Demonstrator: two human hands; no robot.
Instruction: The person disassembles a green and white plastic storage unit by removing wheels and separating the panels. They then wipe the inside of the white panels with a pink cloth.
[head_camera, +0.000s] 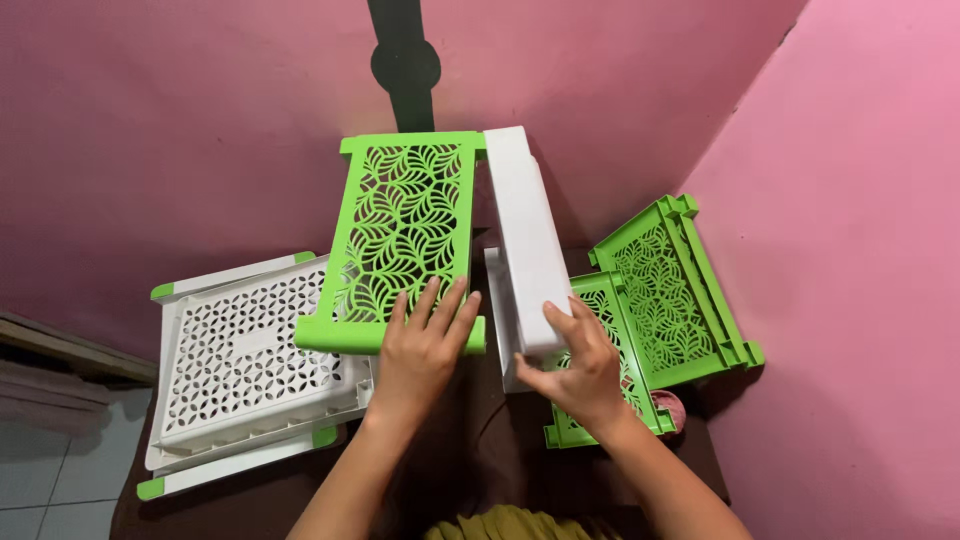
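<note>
My left hand (425, 345) presses flat, fingers spread, on the lower end of a green plastic panel (405, 225) with a cut-out leaf pattern. The panel is tilted up and away from me. My right hand (575, 365) grips the near end of a long white plastic panel (525, 235) that stands on edge right beside the green one, touching its right side near the top corner.
A white perforated shelf tray (235, 360) with green corner caps lies at the left on the dark table (520, 460). Two more green leaf-pattern panels (670, 290) lean at the right near the pink wall. A black pole (405, 65) stands behind.
</note>
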